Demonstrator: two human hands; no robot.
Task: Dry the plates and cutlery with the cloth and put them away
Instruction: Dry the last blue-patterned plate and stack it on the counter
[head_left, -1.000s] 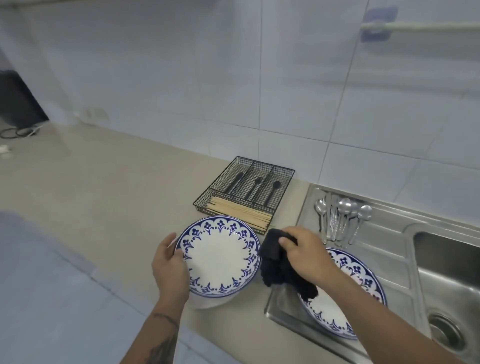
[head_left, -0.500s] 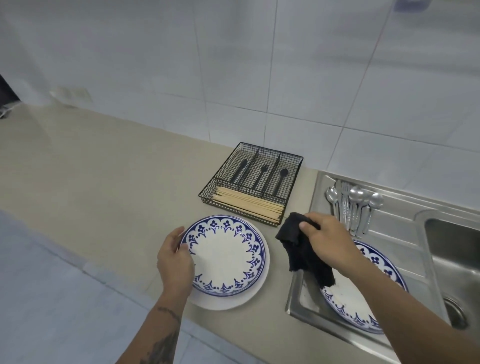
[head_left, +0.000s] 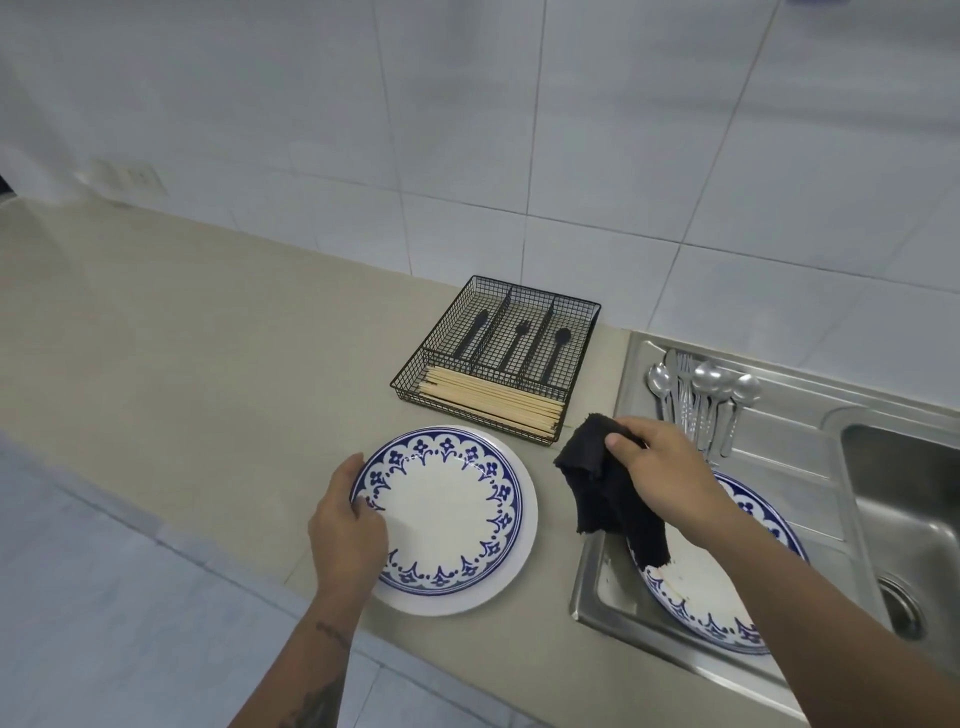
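A blue-patterned plate (head_left: 447, 514) lies stacked on a plain white plate (head_left: 524, 551) on the beige counter. My left hand (head_left: 345, 530) grips the patterned plate's left rim. My right hand (head_left: 660, 467) clutches a black cloth (head_left: 602, 488), which hangs over the counter's edge and the draining board. Under my right forearm a second blue-patterned plate (head_left: 701, 587) lies on the steel draining board. Several metal spoons and forks (head_left: 701, 400) lie at the back of the draining board.
A black wire cutlery tray (head_left: 415, 371) stands behind the plates, holding black cutlery and wooden chopsticks (head_left: 493, 400). The sink basin (head_left: 914, 499) is at the right. A white tiled wall runs behind the counter (head_left: 182, 338).
The plate in my left hand has come down flat onto the white plate. My right hand with the cloth has shifted slightly. The view has turned right and tilted down.
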